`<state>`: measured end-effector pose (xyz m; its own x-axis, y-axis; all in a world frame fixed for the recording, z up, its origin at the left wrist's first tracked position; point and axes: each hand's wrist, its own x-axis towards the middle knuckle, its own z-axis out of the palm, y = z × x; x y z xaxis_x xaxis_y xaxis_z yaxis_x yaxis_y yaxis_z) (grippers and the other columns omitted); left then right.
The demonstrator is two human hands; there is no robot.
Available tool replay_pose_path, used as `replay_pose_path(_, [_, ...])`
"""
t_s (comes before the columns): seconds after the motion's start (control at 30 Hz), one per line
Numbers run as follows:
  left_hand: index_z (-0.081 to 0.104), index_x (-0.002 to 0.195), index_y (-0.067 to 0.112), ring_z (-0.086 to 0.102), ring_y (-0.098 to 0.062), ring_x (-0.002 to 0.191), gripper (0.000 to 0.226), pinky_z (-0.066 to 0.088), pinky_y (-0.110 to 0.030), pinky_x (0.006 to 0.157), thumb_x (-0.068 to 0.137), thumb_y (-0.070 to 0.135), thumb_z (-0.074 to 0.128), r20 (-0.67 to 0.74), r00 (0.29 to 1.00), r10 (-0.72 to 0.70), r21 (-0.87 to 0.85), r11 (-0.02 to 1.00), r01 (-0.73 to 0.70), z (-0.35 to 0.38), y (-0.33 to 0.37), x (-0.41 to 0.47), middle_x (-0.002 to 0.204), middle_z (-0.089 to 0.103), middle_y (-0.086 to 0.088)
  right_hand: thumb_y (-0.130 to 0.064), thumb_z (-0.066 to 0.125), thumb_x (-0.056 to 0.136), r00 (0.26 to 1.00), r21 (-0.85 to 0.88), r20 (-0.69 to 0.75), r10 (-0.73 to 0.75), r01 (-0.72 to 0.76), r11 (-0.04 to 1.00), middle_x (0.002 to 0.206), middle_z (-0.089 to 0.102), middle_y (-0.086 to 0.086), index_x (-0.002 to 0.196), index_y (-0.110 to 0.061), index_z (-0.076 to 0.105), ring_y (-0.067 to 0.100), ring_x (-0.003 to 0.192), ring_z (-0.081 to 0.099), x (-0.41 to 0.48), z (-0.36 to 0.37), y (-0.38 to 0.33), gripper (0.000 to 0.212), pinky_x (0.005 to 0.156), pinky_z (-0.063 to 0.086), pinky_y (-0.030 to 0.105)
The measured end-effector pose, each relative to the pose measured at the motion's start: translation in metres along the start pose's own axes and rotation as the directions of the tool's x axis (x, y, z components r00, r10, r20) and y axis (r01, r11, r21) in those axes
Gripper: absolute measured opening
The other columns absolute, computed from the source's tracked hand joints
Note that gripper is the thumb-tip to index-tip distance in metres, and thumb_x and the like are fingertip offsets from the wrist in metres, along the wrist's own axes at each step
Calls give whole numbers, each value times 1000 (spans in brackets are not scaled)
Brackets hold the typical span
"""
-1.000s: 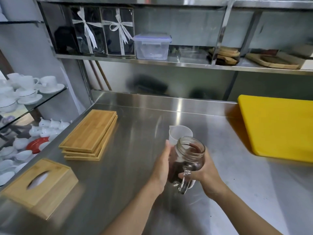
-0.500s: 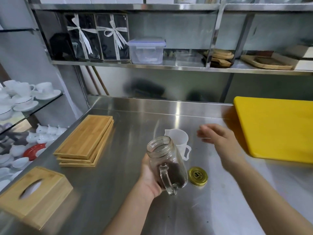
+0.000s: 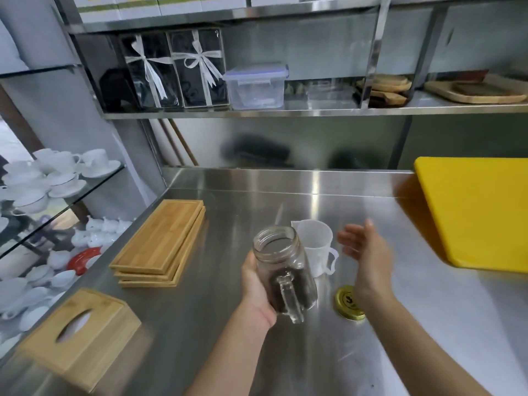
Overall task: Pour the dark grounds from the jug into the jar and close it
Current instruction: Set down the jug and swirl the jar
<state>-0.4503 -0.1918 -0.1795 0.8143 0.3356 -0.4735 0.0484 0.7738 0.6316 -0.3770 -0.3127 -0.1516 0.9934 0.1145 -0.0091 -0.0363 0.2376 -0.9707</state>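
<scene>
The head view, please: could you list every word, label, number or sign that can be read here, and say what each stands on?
No text here can be read for certain.
Gold lid on the steel counter: a dark round emblem, too blurred to read.
White boxes on the top shelf: yellow and green bands, with no legible words.
Glass jar in the left hand, and white jug: no markings visible.

Bright even light, glare streak on steel counter (image 3: 314, 195), motion blur, wide-angle bowed edges

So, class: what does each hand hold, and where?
Left hand holds the clear glass handled jar around its body. Right hand is open, holding nothing.
</scene>
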Motion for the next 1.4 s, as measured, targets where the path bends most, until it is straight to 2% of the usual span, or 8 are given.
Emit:
replay_pose_path(0.33, [78,82,14,73,-29,73,60,53,-36,70,78,61,41,-63,998,-31,99,994,37,18,1,10,86,76,-13,-36,49,90,914,152,287,286,-338,929,63,75,-2,59,-32,74,13,66,72,-14,33,21,41,70,53,34])
replay_pose_path(0.5, [76,90,20,73,-18,79,50,51,-30,68,80,61,50,54,997,50,371,926,-66,23,8,1,88,77,-3,-52,46,85,762,255,378,526,-632,732,113,66,20,114,-8,64,36,104,62,-4,25,26,56,95,46,49])
replay_pose_path(0.63, [66,96,29,62,-4,102,33,40,-22,91,88,52,44,162,938,305,557,757,-342,13,32,-6,106,70,10,-55,42,86,727,394,477,493,-679,620,111,66,17,112,-9,64,35,107,59,2,19,25,57,81,54,44])
replay_pose_path(0.7, [60,92,33,53,-10,115,25,32,-27,94,92,47,40,-13,814,581,514,702,-493,2,49,-2,116,62,7,-53,44,86,752,415,454,478,-654,633,96,70,12,105,-10,66,31,93,64,6,20,27,52,70,57,39])
replay_pose_path(0.77, [60,91,35,51,-12,119,24,31,-26,94,94,41,37,-146,731,667,374,721,-584,-1,49,5,119,61,3,-50,44,88,809,409,394,436,-579,705,100,67,14,112,-6,64,32,95,62,6,27,30,54,83,53,43])
replay_pose_path(0.9, [76,87,17,65,-26,103,44,51,-33,88,91,40,38,88,934,346,358,864,-354,11,0,22,97,75,-7,-44,47,87,844,425,338,417,-532,732,84,74,14,94,-7,72,28,78,71,-5,39,46,45,64,58,33])
replay_pose_path(1.23, [76,83,15,70,-17,85,45,55,-24,68,71,53,55,142,951,273,238,924,-301,-27,-14,45,85,77,-6,-36,44,91,916,299,247,315,-381,875,80,75,9,77,-13,75,21,80,70,-10,41,77,42,74,52,33])
replay_pose_path(1.4, [71,88,8,64,-26,89,49,48,-40,89,68,50,56,65,968,242,200,947,-250,-40,-25,51,85,74,-12,-29,43,94,922,257,218,320,-371,892,70,75,5,69,-12,75,14,68,71,-13,37,92,44,52,54,18])
